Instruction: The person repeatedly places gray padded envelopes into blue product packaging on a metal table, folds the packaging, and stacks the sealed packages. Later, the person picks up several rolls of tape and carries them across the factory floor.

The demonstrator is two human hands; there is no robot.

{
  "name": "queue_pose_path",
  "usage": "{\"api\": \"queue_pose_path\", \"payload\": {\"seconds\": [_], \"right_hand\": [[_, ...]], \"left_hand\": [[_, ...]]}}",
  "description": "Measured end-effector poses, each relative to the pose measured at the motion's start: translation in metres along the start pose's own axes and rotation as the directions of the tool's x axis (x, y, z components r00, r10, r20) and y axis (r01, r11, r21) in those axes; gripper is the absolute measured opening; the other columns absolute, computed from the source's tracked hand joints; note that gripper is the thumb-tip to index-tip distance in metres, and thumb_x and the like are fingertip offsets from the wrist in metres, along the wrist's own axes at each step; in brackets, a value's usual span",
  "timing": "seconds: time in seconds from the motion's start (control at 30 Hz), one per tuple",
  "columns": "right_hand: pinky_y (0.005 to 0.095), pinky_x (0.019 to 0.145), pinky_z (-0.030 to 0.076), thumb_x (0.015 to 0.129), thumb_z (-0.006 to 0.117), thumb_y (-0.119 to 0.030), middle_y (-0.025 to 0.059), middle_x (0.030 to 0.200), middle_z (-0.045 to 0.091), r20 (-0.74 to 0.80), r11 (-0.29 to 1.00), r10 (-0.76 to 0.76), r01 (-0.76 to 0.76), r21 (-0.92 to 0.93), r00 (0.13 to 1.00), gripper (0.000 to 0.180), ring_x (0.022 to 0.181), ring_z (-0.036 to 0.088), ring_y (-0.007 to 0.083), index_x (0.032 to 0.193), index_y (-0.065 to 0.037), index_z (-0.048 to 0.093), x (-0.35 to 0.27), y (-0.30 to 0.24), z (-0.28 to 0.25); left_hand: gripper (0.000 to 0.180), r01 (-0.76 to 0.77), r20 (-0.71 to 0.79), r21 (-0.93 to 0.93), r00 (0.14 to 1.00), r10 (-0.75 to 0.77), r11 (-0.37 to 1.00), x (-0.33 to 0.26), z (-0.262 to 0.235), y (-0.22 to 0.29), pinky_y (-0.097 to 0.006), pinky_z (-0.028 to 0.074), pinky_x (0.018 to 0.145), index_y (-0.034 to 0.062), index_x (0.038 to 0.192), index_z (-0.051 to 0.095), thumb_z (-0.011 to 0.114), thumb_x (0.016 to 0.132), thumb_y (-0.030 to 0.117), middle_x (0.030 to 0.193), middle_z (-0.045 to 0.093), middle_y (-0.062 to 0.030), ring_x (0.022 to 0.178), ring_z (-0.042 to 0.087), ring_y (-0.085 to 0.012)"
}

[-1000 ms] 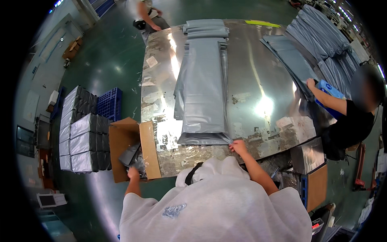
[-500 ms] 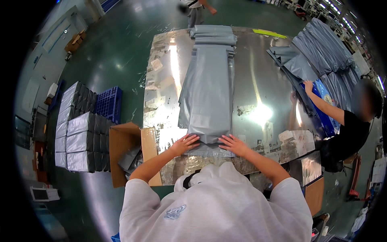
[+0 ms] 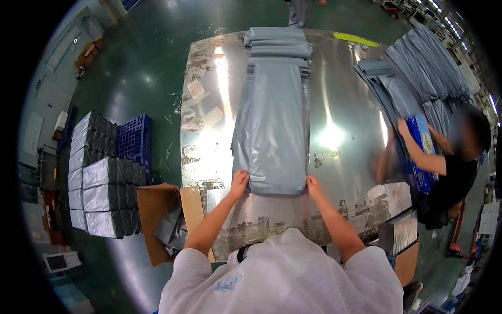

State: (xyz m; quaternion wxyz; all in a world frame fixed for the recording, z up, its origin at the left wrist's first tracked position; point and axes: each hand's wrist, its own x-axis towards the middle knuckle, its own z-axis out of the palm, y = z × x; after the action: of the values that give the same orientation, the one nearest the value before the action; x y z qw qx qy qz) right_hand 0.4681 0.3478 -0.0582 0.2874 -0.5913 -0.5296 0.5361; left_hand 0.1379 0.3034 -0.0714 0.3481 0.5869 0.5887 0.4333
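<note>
While their fingertips are tucked out of sight, the left hand (image 3: 240,181) and the right hand (image 3: 315,185) look closed on the near corners of the grey plastic stack (image 3: 277,131), which stretches between and beyond them on the desk (image 3: 345,99). The top layer covers most of those beneath, and the wearer's pale shirt (image 3: 282,277) hides part of the desk's near edge. Left of the left hand, a cardboard box (image 3: 151,225) partly conceals the dark plastic (image 3: 174,225) inside. Far beyond both hands, another person (image 3: 298,13) is cut off by the upper rim. Compared with half a second ago, the hands are no longer spread flat on the stack but set at its sides, and its near end, loosely folded then, is smooth and rounded. Well right of the right hand, a co-worker (image 3: 457,172) now shows two arms reaching to a blue pack (image 3: 421,149)
</note>
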Motion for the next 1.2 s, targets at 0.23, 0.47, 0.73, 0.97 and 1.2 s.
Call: {"api": "queue_pose_path", "payload": {"seconds": [0.23,0.47,0.73,0.97,1.2], "right_hand": [[0.0299,0.095,0.026,0.081,0.051,-0.031,0.0120,0.128,0.031,0.186,0.645,0.256,-0.311,0.698,0.949,0.066,0.116,0.033,0.0224,0.132,-0.008,0.017,0.019,-0.057,0.024],[0.0319,0.097,0.025,0.071,0.061,-0.032,0.0223,0.130,0.026,0.400,0.884,0.162,-0.313,0.348,0.902,0.092,0.119,0.030,0.0251,0.132,0.003,0.002,-0.031,-0.202,0.034],[0.0297,0.097,0.025,0.076,0.055,-0.038,0.0190,0.133,0.024,0.487,0.923,-0.024,-0.168,0.347,0.873,0.083,0.121,0.029,0.0240,0.131,0.004,0.009,0.022,-0.241,0.160],[0.0352,0.089,0.034,0.070,0.062,-0.027,0.0171,0.113,0.047,-0.055,0.929,-0.281,0.257,-0.266,0.958,0.051,0.105,0.045,0.0274,0.113,-0.005,0.045,0.074,-0.142,0.147],[0.0401,0.081,0.039,0.064,0.068,-0.029,0.0183,0.104,0.053,-0.612,0.953,0.061,-0.229,-0.200,0.788,0.054,0.097,0.051,0.0325,0.106,-0.003,0.048,0.130,-0.041,0.022]], "left_hand": [[0.054,0.604,0.439,-0.783,0.706,-0.556,0.148,0.024,0.007,0.047,-0.032,0.029,0.094,0.0113,0.126,0.030,0.046,0.083,0.041,0.122,0.040,-0.0047,0.111,0.038,-0.0187],[0.052,0.604,0.345,-0.754,0.697,-0.628,0.257,-0.029,-0.083,0.119,-0.035,0.034,0.093,0.0012,0.118,0.039,0.053,0.078,0.032,0.115,0.047,-0.0103,0.108,0.044,-0.0208],[0.053,0.134,-0.179,-0.923,0.681,-0.710,0.361,-0.018,-0.177,0.085,-0.035,0.032,0.093,0.0039,0.120,0.041,0.050,0.080,0.038,0.120,0.044,-0.0091,0.110,0.041,-0.0219],[0.052,0.383,-0.689,-0.278,0.560,-0.461,0.881,-0.009,-0.196,-0.016,-0.033,0.023,0.097,-0.0015,0.123,0.033,0.051,0.080,0.020,0.126,0.034,-0.0156,0.117,0.031,-0.0269],[0.049,0.295,-0.701,0.262,0.713,-0.029,0.919,-0.039,-0.085,0.081,-0.040,0.019,0.099,-0.0013,0.116,0.039,0.048,0.067,0.002,0.124,0.032,-0.0204,0.117,0.028,-0.0339]]}}
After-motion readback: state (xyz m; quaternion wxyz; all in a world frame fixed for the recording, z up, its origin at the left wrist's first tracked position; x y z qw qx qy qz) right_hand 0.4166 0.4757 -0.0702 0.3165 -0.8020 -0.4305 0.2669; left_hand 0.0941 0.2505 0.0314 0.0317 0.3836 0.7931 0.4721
